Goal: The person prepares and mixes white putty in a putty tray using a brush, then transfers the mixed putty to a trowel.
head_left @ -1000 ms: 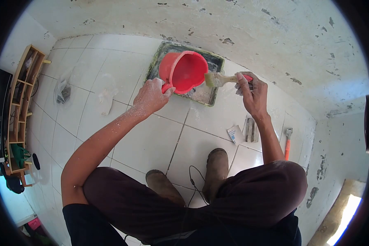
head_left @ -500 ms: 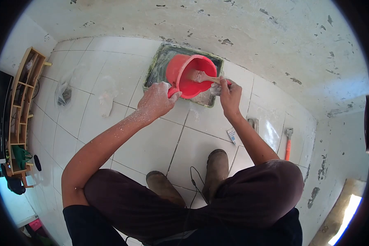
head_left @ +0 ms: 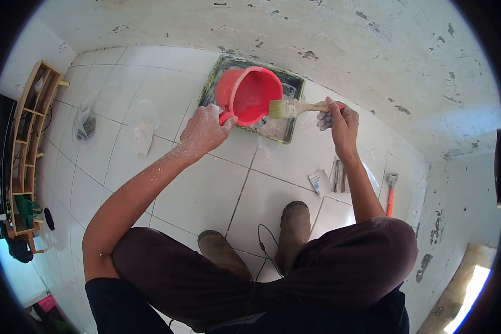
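Note:
My left hand [head_left: 204, 131], dusted with white powder, is closed round the handle of a red plastic dipper [head_left: 226, 89]. The dipper is tilted with its mouth toward the right, over a dark rectangular tray [head_left: 288, 132] with whitish smears. Gripped in my right hand [head_left: 341, 121] is the handle of a paintbrush [head_left: 296, 108]. Its pale greenish bristles point left, beside the dipper's right rim. White residue coats part of the brush.
A peeling wall [head_left: 339, 33] runs behind the tray. On the tiled floor lie a hammer with an orange handle [head_left: 391, 201], a paper piece [head_left: 320, 182], a grey flat tool [head_left: 339, 175] and a plastic bag [head_left: 86, 127]. A wooden shelf [head_left: 30, 133] stands left.
My right hand has drawn the paintbrush out of the dipper and to the right. The dipper has shifted slightly left and up in my left hand.

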A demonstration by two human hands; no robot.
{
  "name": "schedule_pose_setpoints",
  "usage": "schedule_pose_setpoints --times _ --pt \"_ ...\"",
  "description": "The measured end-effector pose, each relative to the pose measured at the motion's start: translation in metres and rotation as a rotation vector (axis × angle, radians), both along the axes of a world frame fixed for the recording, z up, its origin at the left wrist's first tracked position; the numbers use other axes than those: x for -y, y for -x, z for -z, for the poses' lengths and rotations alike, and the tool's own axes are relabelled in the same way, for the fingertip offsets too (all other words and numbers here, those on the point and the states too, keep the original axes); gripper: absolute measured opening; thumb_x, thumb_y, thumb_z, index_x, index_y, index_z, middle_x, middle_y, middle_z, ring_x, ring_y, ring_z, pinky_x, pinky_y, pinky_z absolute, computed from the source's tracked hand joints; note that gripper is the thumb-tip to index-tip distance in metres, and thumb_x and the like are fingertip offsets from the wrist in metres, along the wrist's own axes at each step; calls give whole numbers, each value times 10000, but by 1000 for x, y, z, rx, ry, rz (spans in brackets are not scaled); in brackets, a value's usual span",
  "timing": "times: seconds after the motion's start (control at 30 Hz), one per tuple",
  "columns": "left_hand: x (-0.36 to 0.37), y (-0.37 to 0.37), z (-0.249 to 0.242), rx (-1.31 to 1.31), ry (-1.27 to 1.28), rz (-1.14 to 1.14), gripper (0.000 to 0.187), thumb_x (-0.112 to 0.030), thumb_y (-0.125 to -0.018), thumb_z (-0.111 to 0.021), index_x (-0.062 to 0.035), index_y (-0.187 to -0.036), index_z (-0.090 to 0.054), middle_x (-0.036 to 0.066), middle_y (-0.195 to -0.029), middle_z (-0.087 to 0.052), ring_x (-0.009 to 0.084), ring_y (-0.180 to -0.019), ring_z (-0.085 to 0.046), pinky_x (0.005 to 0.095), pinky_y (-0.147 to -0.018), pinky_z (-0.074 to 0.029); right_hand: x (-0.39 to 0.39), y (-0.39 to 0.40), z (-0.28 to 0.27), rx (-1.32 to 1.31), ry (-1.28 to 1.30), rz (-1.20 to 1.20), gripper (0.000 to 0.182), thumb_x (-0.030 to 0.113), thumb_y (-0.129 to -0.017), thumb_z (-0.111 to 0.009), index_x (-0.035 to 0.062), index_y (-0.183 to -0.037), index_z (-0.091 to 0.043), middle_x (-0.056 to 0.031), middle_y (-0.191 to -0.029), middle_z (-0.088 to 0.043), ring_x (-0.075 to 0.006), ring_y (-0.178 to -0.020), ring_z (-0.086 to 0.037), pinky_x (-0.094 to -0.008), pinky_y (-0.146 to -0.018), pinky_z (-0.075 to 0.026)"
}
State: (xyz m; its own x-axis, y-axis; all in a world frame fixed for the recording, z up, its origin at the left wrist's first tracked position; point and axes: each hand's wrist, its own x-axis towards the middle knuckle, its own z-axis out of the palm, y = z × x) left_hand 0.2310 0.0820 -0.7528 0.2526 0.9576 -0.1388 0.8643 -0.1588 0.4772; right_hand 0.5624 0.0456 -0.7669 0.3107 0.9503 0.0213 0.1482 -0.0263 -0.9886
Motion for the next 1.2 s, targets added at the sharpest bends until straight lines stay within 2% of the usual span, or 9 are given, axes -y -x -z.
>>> schedule_pose_setpoints --times 0.07,0.23,0.3,0.5,0.6,0.83,0.93,1.1,1.2 --pt "-1 1 1 15 -44 -35 395 -359 -954 -729 36 -949 -744 236 -796 -722 394 -799 -727 486 -734 -562 2 -4 -4 106 -32 -34 380 330 -1044 -650 -37 -987 -727 -60 -731 -691 -89 -600 -608 -241 -568 -500" --pt "-1 2 -1 -4 -3 -53 386 -350 -958 -728 36 -959 -746 232 -790 -722 387 -787 -727 479 -731 -563 8 4 -20 356 -90 -119 393 332 -1064 -624 -41 -1000 -731 -42 -709 -666 -82 -617 -579 -249 -563 -467" --pt "-2 3 0 -2 3 -57 384 -348 -959 -728 36 -960 -746 231 -787 -722 383 -784 -728 477 -730 -563 10 12 -28 468 -123 -144 374 303 -1056 -629 -53 -998 -726 -73 -665 -655 -105 -596 -597 -286 -571 -477" --pt "0 4 0 9 9 -41 392 -354 -958 -732 38 -957 -746 226 -784 -723 378 -783 -729 480 -735 -562 12 15 -31 554 -122 -187 343 274 -1057 -621 -53 -1013 -715 -125 -663 -672 -174 -577 -643 -324 -578 -496" --pt "0 3 0 26 -12 -34 395 -355 -957 -732 40 -949 -744 226 -788 -723 379 -787 -728 480 -740 -561 14 16 -36 571 -152 -191 335 270 -1053 -625 -51 -1021 -716 -131 -666 -676 -183 -570 -640 -327 -576 -497" --pt "2 3 -3 25 -24 -31 403 -357 -953 -738 46 -936 -738 225 -779 -718 383 -775 -722 480 -730 -560 17 16 -40 583 -177 -201 314 251 -1053 -623 -47 -1032 -719 -130 -675 -679 -177 -571 -637 -320 -576 -496" --pt "3 2 -7 11 0 -22 416 -359 -952 -734 55 -926 -717 239 -796 -716 397 -797 -729 491 -731 -571 17 17 -43 552 -183 -189 313 245 -1057 -619 -49 -1037 -724 -104 -680 -681 -145 -579 -627 -303 -573 -495" --pt "9 -3 -15 40 3 11 436 -370 -948 -730 63 -907 -694 254 -823 -717 416 -835 -734 503 -744 -582 4 26 -24 170 -196 -31 340 259 -1066 -615 -58 -1040 -735 -59 -681 -666 -88 -617 -595 -278 -570 -494" --pt "12 -9 -19 -3 18 13 455 -388 -949 -723 65 -913 -687 256 -832 -718 421 -847 -733 506 -754 -582 -8 35 14 177 -173 1 364 260 -1073 -613 -87 -1055 -719 -49 -753 -678 -78 -599 -574 -264 -548 -477"
